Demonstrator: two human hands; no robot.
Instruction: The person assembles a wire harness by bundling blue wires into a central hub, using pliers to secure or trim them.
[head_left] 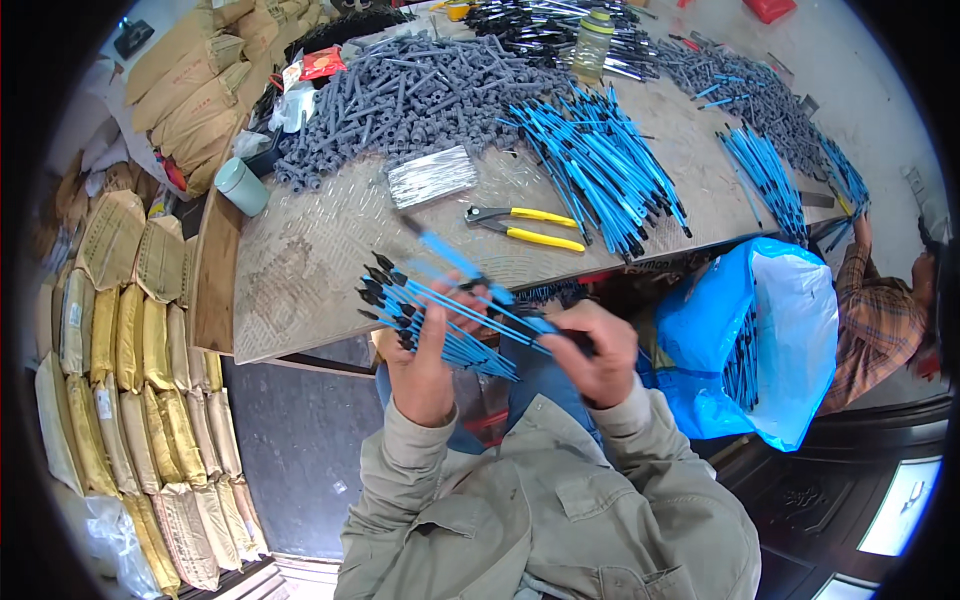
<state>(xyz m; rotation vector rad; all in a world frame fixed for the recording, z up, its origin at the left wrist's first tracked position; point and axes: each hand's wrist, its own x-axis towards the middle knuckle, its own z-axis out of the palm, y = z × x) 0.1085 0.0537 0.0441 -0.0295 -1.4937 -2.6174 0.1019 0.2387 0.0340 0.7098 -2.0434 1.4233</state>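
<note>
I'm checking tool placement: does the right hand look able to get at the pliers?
Probably yes: the pliers lie uncovered on the table, though the right hand seems busy with blue sticks.

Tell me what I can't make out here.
All in the head view:
- Blue rod above the left hand: motion blur smears its dark end.
- Right hand: its own fingers hide the grip.
- Rods inside the blue bag: partly hidden by its wall.
- Co-worker: cut off by the dark rim.
</note>
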